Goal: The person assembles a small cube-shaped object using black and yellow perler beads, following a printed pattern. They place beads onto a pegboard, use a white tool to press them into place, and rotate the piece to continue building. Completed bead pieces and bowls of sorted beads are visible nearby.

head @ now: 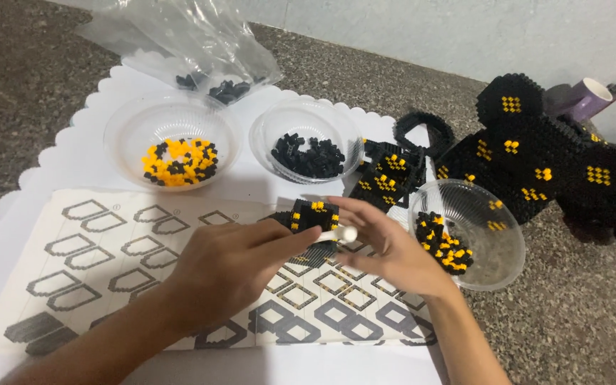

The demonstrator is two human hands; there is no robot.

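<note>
Over the middle of the printed instruction sheet (pixel 108 264), both hands meet around a small block piece (pixel 315 216) of black bricks with yellow ones on top. The left hand (pixel 233 267) reaches in from the near left, its fingers closed against the piece's left side. The right hand (pixel 393 253) comes in from the near right, fingers loosely curled, pinching a small white tool (pixel 342 234) whose rounded end lies just under the piece.

Far left of the hands stands a clear bowl (pixel 126 128) holding yellow and black bricks (pixel 180 162). Right of it a second clear bowl (pixel 269 132) holds black bricks (pixel 309 157) only. A third clear bowl (pixel 500 249), just right of the right hand, holds mixed black and yellow bricks (pixel 442 242). Behind the bowls lies a clear plastic bag (pixel 180 43) with a few black bricks inside. On the far right sits a large black built model (pixel 536 153) with yellow patches, smaller built panels (pixel 390 175) between it and the middle bowl. All rest on a white scalloped mat (pixel 58 160) over a speckled stone surface (pixel 23 85).
</note>
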